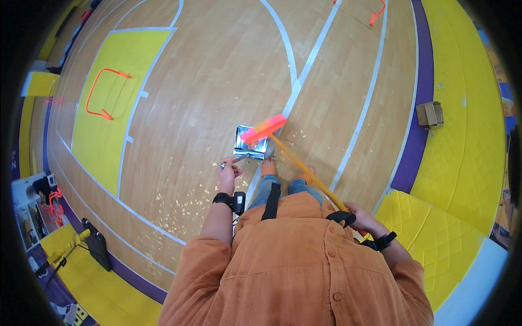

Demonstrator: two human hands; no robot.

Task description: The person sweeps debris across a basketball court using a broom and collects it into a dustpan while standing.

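Note:
My left hand [229, 171] is closed around the handle of a metal dustpan [239, 142], whose pan rests on or just above the wooden court floor, in front of my feet. Some debris shows inside the pan. With my right hand [357, 216], near my right hip, I grip the yellow pole of a broom [306, 171]. The broom's pink and orange head [264, 128] is over the dustpan's right part and is blurred. Pale scraps [183, 203] lie scattered over the floor, mostly to the left of my legs.
Bent orange hurdles stand on the court, one on the yellow key [94, 87] at left, another at the far right [379, 14]. A cardboard box [430, 114] sits by the yellow wall padding [461, 81]. At lower left is a basketball hoop stand [96, 244]; a person is beyond it.

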